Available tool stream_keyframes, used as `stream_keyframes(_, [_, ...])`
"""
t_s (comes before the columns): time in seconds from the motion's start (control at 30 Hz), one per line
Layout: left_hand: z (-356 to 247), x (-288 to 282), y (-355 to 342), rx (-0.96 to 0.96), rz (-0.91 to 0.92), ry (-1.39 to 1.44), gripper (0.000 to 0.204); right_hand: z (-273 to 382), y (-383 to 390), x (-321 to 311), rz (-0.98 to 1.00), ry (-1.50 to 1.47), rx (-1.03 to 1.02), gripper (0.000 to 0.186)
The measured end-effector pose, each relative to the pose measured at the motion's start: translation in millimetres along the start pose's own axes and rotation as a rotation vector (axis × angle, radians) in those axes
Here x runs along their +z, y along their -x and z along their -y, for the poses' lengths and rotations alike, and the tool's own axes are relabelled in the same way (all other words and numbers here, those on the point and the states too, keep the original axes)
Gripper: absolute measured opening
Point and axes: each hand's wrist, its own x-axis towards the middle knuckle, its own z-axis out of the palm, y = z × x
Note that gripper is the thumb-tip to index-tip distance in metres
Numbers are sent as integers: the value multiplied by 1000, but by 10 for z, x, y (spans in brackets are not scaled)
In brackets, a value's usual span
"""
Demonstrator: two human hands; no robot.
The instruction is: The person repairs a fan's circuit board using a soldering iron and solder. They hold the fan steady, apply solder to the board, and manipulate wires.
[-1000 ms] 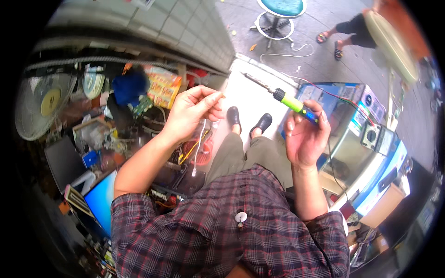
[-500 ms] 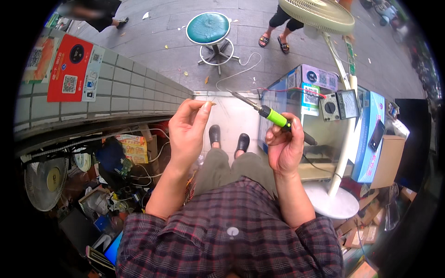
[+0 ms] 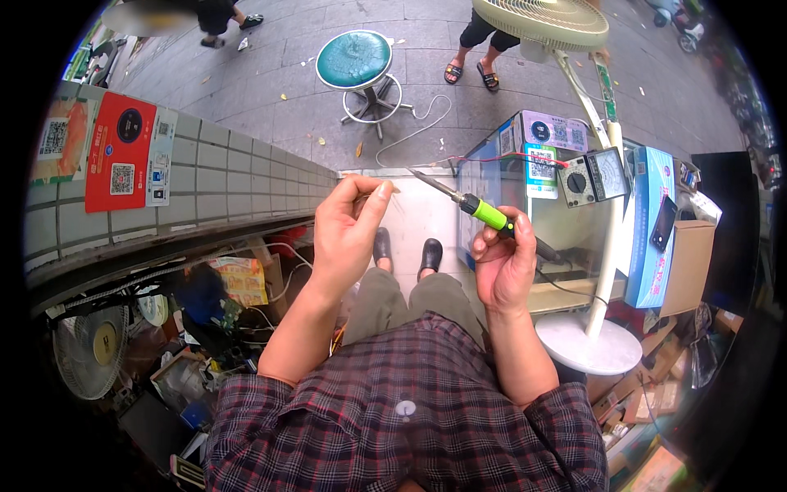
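Note:
My right hand (image 3: pixel 506 266) is closed round the bright green handle of a soldering iron (image 3: pixel 489 215). The iron's metal barrel slants up and left, its tip in the air over the pale threshold; a dark cord trails from its rear end. To the left, at about the same height, my left hand (image 3: pixel 354 225) pinches a small part with thin leads (image 3: pixel 397 193) between thumb and forefinger. Most of that part is hidden or too small to make out. The iron's tip is near the left fingertips but apart from them.
At right stand a glass case (image 3: pixel 525 225) carrying an analog multimeter (image 3: pixel 592 178), and a white standing fan (image 3: pixel 607 271). A green stool (image 3: pixel 354 60) stands ahead on the paving, a person's sandalled feet (image 3: pixel 471 74) beyond it. A tiled wall (image 3: pixel 221 156) borders the left, with clutter below.
My left hand has shifted slightly right, closer to the iron's tip. The right hand keeps its hold on the iron. The whole view has shifted a little, and a passer-by's feet at upper left have moved.

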Motion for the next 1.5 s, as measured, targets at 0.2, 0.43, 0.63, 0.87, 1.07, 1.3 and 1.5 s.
stream_keyframes(0.2, [7, 63, 42, -22, -8, -24, 14, 36, 8, -72, 24, 0, 14, 35])
stream_keyframes(0.43, [50, 189, 50, 21, -40, -37, 13, 78, -1, -175, 8, -42, 17, 35])
stream_keyframes(0.63, [87, 204, 72, 20, -39, -45, 13, 96, 8, -205, 9, -33, 26, 36])
stream_keyframes(0.87, [87, 193, 77, 18, -47, -40, 13, 81, 11, -194, 32, 5, 26, 35])
stream_keyframes(1.07, [94, 174, 63, 16, -40, -50, 13, 83, 16, -171, 18, 20, 20, 35])
stream_keyframes(1.3, [126, 156, 50, 16, -50, -55, 14, 50, -4, -192, 15, 26, 35, 35])
stream_keyframes(1.5, [136, 151, 18, 2, -33, -72, 14, 29, -26, -203, 10, 18, 32, 36])
